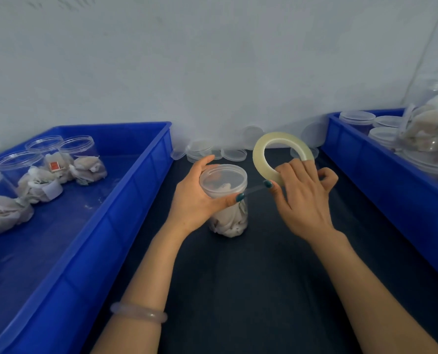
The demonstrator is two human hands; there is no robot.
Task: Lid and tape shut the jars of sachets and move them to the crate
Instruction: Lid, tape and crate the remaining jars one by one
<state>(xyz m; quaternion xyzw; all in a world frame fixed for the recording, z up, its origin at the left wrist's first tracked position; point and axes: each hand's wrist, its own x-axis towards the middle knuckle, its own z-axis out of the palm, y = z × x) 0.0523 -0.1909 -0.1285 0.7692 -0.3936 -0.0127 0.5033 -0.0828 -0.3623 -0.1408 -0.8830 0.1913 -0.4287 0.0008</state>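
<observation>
Nearest me, a pale, smooth bracelet (138, 312) sits on the left wrist above the dark matte mat (251, 290). The jar (228, 215) stands on that mat, a clear plastic cylinder stuffed with crumpled whitish sachets, its translucent lid (223, 178) on. My left hand (195, 198) curls round the lid's rim, and the thumb seems to pin a thin tape strand (253, 190) there, I'd judge to anchor it for wrapping. My right hand (299, 198) pinches the glossy tape roll (259, 154) upright, drawing the strand taut. Behind, loose lids (212, 152) lie along the wall. The left blue crate (126, 208) holds open jars (44, 146). The right crate (381, 164) holds lidded ones (357, 117) (probably the destination).
</observation>
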